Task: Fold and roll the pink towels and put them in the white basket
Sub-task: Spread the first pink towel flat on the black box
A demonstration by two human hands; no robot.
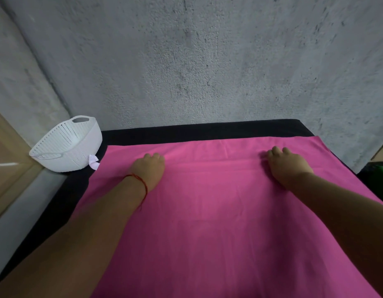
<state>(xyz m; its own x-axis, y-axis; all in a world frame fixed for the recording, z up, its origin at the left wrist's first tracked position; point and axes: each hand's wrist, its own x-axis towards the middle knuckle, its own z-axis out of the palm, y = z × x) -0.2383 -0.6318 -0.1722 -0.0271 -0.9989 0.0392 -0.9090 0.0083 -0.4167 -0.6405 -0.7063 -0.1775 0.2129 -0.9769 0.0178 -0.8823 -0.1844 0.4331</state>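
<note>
**Working the first pink towel flat, basket yet to be filled**

Watching through the head camera, I see my left hand [150, 168] and right hand [287, 166] both resting palm-down on the pink towel [207, 222], well apart from each other, towards its far edge. The knuckles are bent and the fingertips are hidden behind them. I cannot tell whether either hand pinches the cloth or only presses on it. A faint ridge in the fabric runs across between the two hands; it may be a crease or a fold edge, I cannot say which. A red thread bracelet [142, 186] circles the left wrist.

The towel lies spread wide over the black worktop [186, 130], covering most of it, and runs out of view at the bottom. By my judgement the task is at its start: no roll is formed, and only this one towel shows.

The white basket [67, 147] stands at the far left corner of the worktop, just beside the towel's corner, with nothing pink visible inside it. Folding, rolling and placing all remain.
</note>
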